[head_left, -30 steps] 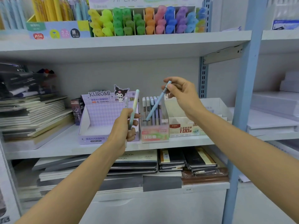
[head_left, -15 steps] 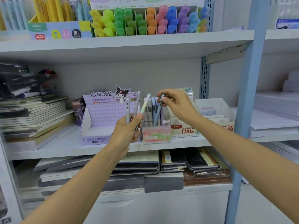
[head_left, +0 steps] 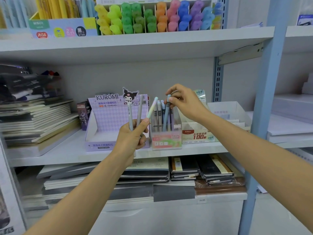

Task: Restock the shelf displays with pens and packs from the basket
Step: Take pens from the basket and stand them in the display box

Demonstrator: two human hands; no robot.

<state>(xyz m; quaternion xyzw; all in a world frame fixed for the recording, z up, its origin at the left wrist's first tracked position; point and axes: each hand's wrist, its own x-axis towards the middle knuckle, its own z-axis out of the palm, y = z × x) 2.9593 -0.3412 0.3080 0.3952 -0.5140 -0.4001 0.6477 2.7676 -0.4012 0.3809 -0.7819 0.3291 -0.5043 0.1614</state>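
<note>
Blue pen (head_left: 166, 116) stands nearly upright in the clear display box (head_left: 166, 141), among the other pastel pens already there. Its cap is pinched between the thumb and fingertips of the right hand (head_left: 183, 102), which hovers just above the box. A second ago that same pen was lifted clear and slanted in the air, tip pointing down toward the box; half a second ago it was already sliding in, and now it sits deeper, almost straight.

Just left of that hand, the left hand (head_left: 131, 136) grips three pens (head_left: 130, 114) low on their barrels, fanned upward: two grey ones and a mint-to-pink one leaning toward the right hand. A second ago I could see only the mint one sticking out of that fist; the fan has spread since.

Behind the left hand sits the purple Kuromi box (head_left: 108, 119), touching the clear box's side. Below the right wrist is a white carton (head_left: 198, 135) with red print. All rest on the middle shelf (head_left: 50, 155). Stacked notebooks (head_left: 37, 119) lie well left of the hands, wrapped notebooks (head_left: 186, 168) beneath them, and bright highlighters (head_left: 152, 17) above.
</note>
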